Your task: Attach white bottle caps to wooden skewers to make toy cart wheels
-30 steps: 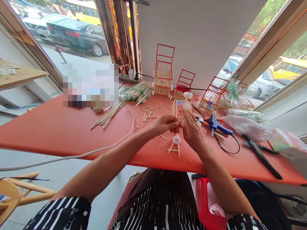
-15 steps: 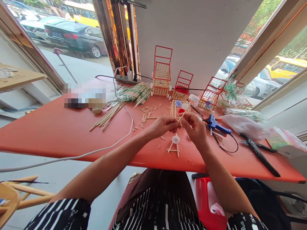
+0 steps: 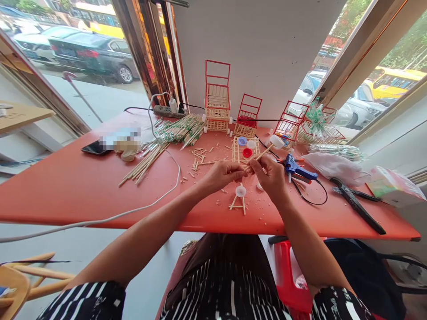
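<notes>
Between both hands, above the red table, is a thin wooden stick (image 3: 267,151), slanting up to the right. My left hand (image 3: 228,173) is closed in a pinch at its lower end. Close beside it, my right hand (image 3: 270,175) pinches the stick further along, its fingers partly hiding it. A white plastic cap (image 3: 277,141) shows at the stick's upper end; whether it is fixed there I cannot tell. Below the hands, a small stick frame (image 3: 238,206) lies with a round whitish cap (image 3: 240,191) at its top. Behind them is a stick lattice (image 3: 236,153) bearing a red cap (image 3: 247,153) and other caps.
A blue glue gun (image 3: 298,169) lies to the right, near black-handled cutters (image 3: 358,206). Stick bundles (image 3: 182,129) and cut pieces (image 3: 199,155) lie to the left. Red-framed stick models (image 3: 217,100) stand at the back. A white cable (image 3: 147,204) crosses the left side.
The stick in my hands has swung and shifted slightly, its upper end and the white cap now further right over the table. Both hands keep their pinch. The whole view has shifted a little.
</notes>
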The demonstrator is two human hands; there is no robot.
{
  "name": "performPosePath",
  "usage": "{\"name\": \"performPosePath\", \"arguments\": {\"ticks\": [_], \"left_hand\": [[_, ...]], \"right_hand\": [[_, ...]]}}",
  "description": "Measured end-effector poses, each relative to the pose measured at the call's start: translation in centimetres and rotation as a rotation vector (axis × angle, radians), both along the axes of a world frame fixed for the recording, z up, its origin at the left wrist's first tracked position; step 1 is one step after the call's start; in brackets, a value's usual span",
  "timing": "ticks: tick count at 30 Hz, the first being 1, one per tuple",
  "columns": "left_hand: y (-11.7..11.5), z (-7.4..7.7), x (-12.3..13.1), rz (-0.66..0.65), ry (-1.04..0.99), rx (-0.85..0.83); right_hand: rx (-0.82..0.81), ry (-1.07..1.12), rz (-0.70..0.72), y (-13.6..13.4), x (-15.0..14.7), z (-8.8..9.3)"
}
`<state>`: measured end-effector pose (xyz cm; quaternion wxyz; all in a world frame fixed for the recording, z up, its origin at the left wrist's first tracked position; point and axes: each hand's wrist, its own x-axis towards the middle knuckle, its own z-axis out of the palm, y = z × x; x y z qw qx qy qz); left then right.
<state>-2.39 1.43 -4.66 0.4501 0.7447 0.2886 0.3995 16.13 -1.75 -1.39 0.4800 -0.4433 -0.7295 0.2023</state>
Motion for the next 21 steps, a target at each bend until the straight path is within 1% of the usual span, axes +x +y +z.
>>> {"name": "performPosePath", "arguments": {"ticks": [4,7,13,17,21], "left_hand": [[-0.19,0.06,0.24,0.06,-0.028,0.022],[-0.34,0.31,0.35,0.077,-0.039,0.03],[-0.4,0.27,0.41,0.122,-0.034,0.05],[-0.31,0.06,0.42,0.095,-0.019,0.053],[-0.22,0.34,-0.19,0.035,0.064,0.013]], "right_hand": [[-0.004,-0.09,-0.022,0.0,-0.17,-0.01],[0.011,-0.166,-0.04,0.03,-0.27,-0.15],[0.031,-0.168,-0.008,-0.02,-0.39,-0.38],[0.032,-0.173,-0.016,-0.1,-0.38,-0.29],[0.047,-0.098,-0.037,-0.02,0.09,0.01]]}}
